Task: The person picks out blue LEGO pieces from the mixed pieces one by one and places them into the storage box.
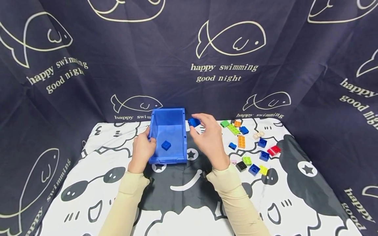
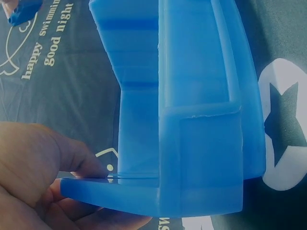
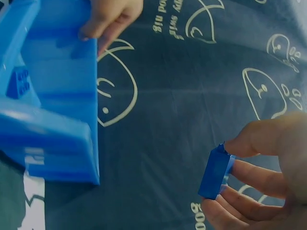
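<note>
A blue open-topped plastic bin (image 1: 174, 131) stands at the middle of the table. My left hand (image 1: 143, 147) grips its left wall, thumb over the rim and fingers outside, as the left wrist view shows. One blue toy brick (image 1: 166, 145) lies on the bin's floor. Just right of the bin, my right hand (image 1: 209, 137) pinches another blue toy brick (image 3: 216, 171) between thumb and fingers. That brick is held up beside the bin's right wall, apart from it.
Loose toy bricks lie scattered on the right of the table: a red brick (image 1: 274, 150), an orange brick (image 1: 241, 141), a black brick (image 1: 241, 166), a yellow brick (image 1: 263, 169) and several blue and green ones. A dark fish-print curtain (image 1: 177, 65) hangs behind.
</note>
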A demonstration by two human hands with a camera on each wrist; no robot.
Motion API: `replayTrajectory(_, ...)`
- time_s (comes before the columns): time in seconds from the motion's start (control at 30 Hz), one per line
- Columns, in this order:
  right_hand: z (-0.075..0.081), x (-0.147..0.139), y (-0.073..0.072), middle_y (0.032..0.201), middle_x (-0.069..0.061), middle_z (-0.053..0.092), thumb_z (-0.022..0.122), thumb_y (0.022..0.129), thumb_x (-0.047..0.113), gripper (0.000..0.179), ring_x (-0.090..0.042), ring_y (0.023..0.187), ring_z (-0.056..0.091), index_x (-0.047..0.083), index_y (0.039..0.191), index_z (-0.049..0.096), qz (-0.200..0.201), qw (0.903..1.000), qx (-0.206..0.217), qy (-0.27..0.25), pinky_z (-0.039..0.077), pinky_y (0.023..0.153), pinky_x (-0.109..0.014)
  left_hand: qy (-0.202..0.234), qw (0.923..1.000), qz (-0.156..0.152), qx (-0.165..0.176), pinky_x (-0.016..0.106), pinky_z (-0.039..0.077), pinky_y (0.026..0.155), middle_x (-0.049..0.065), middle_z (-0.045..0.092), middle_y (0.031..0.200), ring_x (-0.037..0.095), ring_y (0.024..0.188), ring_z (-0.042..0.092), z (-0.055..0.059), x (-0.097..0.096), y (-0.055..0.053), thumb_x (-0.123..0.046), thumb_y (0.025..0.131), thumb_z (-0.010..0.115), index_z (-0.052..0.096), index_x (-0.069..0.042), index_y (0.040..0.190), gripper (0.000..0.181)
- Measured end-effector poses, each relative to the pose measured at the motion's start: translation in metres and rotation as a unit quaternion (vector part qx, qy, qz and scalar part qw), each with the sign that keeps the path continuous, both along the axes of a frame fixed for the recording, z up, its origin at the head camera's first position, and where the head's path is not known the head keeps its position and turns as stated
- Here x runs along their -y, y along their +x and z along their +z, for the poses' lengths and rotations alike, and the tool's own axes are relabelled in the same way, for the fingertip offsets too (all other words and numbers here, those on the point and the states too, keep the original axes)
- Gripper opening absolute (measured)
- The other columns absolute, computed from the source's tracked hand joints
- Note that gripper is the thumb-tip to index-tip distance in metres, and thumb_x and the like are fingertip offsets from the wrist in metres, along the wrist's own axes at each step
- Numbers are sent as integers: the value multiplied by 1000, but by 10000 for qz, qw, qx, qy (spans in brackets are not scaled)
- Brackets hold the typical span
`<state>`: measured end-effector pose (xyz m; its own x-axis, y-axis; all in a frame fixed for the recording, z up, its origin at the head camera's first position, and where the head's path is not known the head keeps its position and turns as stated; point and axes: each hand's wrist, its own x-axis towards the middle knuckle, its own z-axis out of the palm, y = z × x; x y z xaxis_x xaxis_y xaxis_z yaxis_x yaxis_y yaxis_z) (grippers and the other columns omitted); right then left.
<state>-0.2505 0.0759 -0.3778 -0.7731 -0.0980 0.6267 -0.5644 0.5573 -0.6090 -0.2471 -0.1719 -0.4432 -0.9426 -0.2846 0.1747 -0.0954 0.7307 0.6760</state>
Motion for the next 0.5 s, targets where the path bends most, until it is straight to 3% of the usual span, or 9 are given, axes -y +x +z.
replayTrajectory(0.2, -3, 15, 7, 130, -10, 67, 75, 89, 12, 37, -26, 119, 66, 8, 126, 73, 227, 9991, 268, 244, 55, 98, -42, -10, 10000, -27, 21, 62, 53, 81, 32, 61, 135, 53, 100, 68, 1, -1, 0, -13, 93, 57, 50, -2, 151, 60)
replayTrajectory(0.5, -16, 36, 9, 128, -11, 70, 76, 87, 9, 38, -26, 120, 66, 6, 124, 74, 618, 9958, -50, 669, 51, 104, -41, -37, 10000, -1, 29, 63, 52, 84, 33, 61, 135, 54, 103, 68, 0, 0, 0, -14, 94, 56, 51, -2, 151, 59)
